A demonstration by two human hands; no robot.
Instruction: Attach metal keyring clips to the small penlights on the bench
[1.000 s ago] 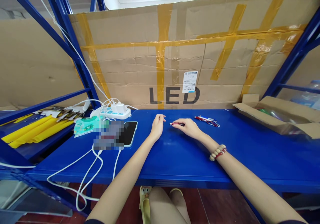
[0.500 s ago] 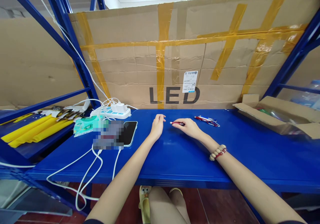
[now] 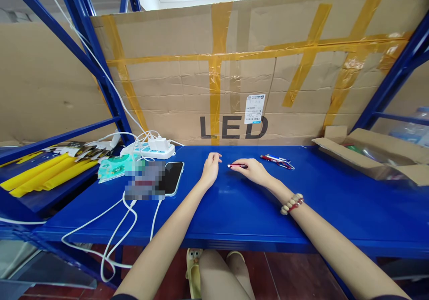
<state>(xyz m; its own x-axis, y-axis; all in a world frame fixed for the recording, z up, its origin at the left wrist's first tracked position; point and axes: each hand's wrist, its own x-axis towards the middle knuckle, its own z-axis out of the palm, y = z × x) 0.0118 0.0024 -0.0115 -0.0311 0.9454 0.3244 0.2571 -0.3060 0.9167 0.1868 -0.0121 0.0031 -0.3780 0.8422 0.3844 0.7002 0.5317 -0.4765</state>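
Note:
My right hand is closed on a dark red pen, whose silver end points left just above the blue table. To its left my left hand rests on its side on the table, fingers curled loosely; whether anything is inside them is hidden. The two hands are apart. Beyond my right hand lie a red pen and a blue pen beside a small carabiner-like clip.
At the left are a phone, a blurred-out item, white cables, a green pack, a power strip and yellow strips. An open cardboard box stands at the right. A large cardboard sheet closes off the back.

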